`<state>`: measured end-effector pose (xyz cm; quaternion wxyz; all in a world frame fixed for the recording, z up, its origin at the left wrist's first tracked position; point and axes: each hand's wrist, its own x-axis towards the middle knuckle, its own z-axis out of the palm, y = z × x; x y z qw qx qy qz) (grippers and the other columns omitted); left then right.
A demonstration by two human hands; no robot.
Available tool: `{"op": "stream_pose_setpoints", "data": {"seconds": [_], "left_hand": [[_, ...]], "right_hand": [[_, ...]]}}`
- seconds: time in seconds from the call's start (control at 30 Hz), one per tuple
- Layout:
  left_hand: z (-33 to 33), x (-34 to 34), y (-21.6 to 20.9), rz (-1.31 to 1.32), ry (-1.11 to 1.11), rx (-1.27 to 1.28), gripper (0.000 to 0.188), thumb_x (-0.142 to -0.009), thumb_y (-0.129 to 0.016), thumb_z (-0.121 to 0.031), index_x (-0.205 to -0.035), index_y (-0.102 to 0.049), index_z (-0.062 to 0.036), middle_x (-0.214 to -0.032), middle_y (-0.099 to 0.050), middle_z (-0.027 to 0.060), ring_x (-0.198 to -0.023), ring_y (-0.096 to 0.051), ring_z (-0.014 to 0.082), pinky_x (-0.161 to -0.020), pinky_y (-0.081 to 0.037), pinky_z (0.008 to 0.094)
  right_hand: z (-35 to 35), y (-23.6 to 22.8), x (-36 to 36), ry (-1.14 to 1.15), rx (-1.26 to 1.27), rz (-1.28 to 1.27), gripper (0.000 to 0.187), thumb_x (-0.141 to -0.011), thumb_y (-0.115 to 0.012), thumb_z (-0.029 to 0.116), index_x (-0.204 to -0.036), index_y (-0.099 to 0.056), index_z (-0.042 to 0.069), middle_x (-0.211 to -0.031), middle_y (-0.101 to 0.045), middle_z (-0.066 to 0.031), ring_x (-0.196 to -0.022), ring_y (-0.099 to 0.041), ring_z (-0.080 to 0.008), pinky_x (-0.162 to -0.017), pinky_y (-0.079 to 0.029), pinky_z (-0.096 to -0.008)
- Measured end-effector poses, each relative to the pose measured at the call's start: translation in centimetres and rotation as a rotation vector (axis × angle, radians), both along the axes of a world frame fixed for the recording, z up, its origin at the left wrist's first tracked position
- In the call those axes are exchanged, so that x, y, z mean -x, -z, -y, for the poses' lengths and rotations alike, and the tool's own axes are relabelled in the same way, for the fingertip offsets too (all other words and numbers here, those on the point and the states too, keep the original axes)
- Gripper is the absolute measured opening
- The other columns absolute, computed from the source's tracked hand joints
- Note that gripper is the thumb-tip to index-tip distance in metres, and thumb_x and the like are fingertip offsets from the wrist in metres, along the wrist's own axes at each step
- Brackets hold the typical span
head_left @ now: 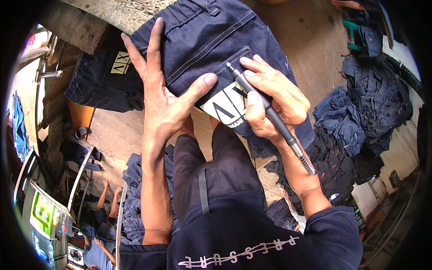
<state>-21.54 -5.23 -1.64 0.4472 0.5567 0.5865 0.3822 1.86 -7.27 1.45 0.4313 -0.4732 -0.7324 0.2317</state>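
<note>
Dark blue denim shorts point(193, 47) with an elastic waistband and a stitched back pocket lie spread in front of me. My left hand point(164, 90) rests on the cloth, its fingers and thumb stretched wide apart. A slim black rotary tool handpiece point(279, 121) with a spring sleeve at its rear end is gripped in my right hand point(281, 96). Its tip is at the pocket's stitched edge; whether it touches the cloth I cannot tell. Just below the tip is a pale patch point(216, 110) with black lettering, partly covered by my right hand.
Another dark pair of shorts point(101, 87) with a similar patch lies at the left. Heaps of dark garments point(369, 99) stand at the right, and folded denim point(132, 198) is stacked by my left forearm. A green stool point(353, 33) is at the far right. Other people sit at the lower left.
</note>
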Motion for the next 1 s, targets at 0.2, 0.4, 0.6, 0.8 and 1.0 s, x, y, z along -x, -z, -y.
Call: {"op": "stream_pose_setpoints", "data": {"seconds": [0.2,0.4,0.6,0.8,1.0], "left_hand": [[0.13,0.05,0.25,0.003,-0.008,0.007,0.129,-0.065,-0.106,-0.045,-0.174,-0.038,-0.0302,-0.182,0.009,0.0328,-0.168,-0.02,0.0475,-0.132,-0.036,0.0566],[0.11,0.11,0.36,-0.009,0.005,0.007,0.129,-0.066,-0.105,-0.046,-0.175,-0.038,-0.0294,-0.181,0.009,0.033,-0.169,-0.016,0.0478,-0.133,-0.033,0.0573],[0.05,-0.02,0.09,-0.024,-0.001,0.008,0.13,-0.066,-0.105,-0.047,-0.175,-0.037,-0.0297,-0.181,0.009,0.0331,-0.169,-0.016,0.0484,-0.132,-0.034,0.0578],[-0.22,-0.08,-0.09,-0.048,0.003,-0.008,0.129,-0.066,-0.105,-0.045,-0.175,-0.038,-0.0291,-0.181,0.009,0.0329,-0.168,-0.018,0.0485,-0.133,-0.034,0.0566],[0.1,0.22,0.24,-0.015,0.01,-0.019,0.128,-0.069,-0.104,-0.049,-0.175,-0.035,-0.0275,-0.181,0.009,0.0333,-0.168,-0.017,0.0487,-0.133,-0.033,0.0559]], "right_hand": [[0.18,0.1,-0.12,0.03,0.007,0.006,0.031,-0.085,-0.067,0.005,-0.108,-0.077,-0.013,-0.109,-0.081,-0.031,-0.11,-0.081,-0.0427,-0.108,-0.061,-0.0552],[0.29,-0.06,-0.34,0.063,0.036,0.017,0.03,-0.086,-0.066,0.004,-0.109,-0.077,-0.013,-0.11,-0.08,-0.0314,-0.112,-0.081,-0.0425,-0.11,-0.06,-0.0541],[0.11,-0.22,-0.22,0.058,0.046,0.008,0.03,-0.088,-0.067,0.006,-0.109,-0.077,-0.013,-0.109,-0.08,-0.0314,-0.112,-0.08,-0.0428,-0.11,-0.059,-0.056],[-0.03,0.11,-0.21,-0.011,0.028,-0.006,0.031,-0.087,-0.067,0.008,-0.108,-0.077,-0.014,-0.108,-0.08,-0.0318,-0.111,-0.081,-0.0431,-0.109,-0.059,-0.0581],[0.81,-0.48,-0.61,0.139,0.132,-0.108,0.035,-0.101,-0.06,0.012,-0.123,-0.072,-0.012,-0.114,-0.08,-0.0291,-0.114,-0.08,-0.0395,-0.11,-0.059,-0.0521]]}}
